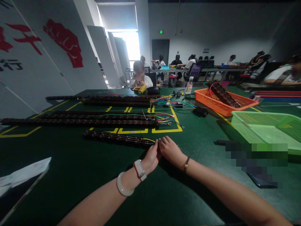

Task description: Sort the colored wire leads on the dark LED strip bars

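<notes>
Daylight glares through the far window (132, 47) left of centre, blown out to white; the far wall (235, 22) is dim. The green tabletop (202, 135) has a soft sheen, with shadow below the right hand (170, 152). Wide-angle distortion stretches the edges.

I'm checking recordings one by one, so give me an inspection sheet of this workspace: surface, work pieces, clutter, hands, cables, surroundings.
Surface: green tabletop, marked with yellow tape.
Work pieces: near dark bundle, its right end at the hands; longer dark bundles behind.
Clutter: orange basket holding another bundle; green basket; clear bottle.
Hands: left hand and right hand together; grip hidden.
Cables: yellow lead on the near bundle; coloured leads on those behind.
Surroundings: people in the background; red fist graphic on the left wall.
</notes>
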`<state>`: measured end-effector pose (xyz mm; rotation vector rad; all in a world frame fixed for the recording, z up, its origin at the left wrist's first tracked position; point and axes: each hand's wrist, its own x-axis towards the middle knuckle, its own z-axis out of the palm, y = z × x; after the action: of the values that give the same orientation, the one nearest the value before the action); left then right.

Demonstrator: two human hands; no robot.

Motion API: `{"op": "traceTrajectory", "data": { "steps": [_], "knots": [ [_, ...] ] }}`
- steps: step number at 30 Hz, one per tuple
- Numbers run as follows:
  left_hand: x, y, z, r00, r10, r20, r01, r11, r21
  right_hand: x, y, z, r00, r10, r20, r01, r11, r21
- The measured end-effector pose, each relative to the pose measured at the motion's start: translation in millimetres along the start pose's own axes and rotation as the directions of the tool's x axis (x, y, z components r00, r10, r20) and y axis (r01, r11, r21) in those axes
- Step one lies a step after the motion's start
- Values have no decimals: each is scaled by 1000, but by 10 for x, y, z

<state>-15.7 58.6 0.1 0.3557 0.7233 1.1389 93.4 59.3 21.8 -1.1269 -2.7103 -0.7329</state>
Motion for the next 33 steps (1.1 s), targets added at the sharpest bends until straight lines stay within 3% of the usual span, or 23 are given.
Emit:
{"op": "traceTrajectory", "data": {
  "steps": [7, 12, 15, 18, 21, 25, 33],
  "knots": [
    [43, 0, -11, 999, -34, 16, 34, 999, -24, -83, -43, 11, 996, 88, -8, -88, 996, 34],
    [33, 6, 0, 998, -22, 66, 23, 1000, -17, -58, 174, -313, 979, 200, 50, -204, 972, 116],
    [12, 17, -9, 991, -39, 132, 36, 999, 21, -60, 399, -543, 953, 260, 156, -283, 946, 156],
    [-3, 23, -17, 987, -52, 151, 47, 998, 37, -97, 596, -646, 929, 262, 260, -312, 935, 171],
    [-13, 23, -19, 984, -53, 171, 45, 998, 46, -141, 679, -630, 908, 253, 335, -328, 925, 192],
    [-22, 28, -23, 978, -56, 202, 41, 996, 74, -167, 616, -562, 904, 196, 379, -289, 935, 206],
    [-17, 26, -17, 985, -52, 163, 44, 997, 57, -168, 422, -431, 933, 167, 320, -229, 959, 166]
  ]
}}
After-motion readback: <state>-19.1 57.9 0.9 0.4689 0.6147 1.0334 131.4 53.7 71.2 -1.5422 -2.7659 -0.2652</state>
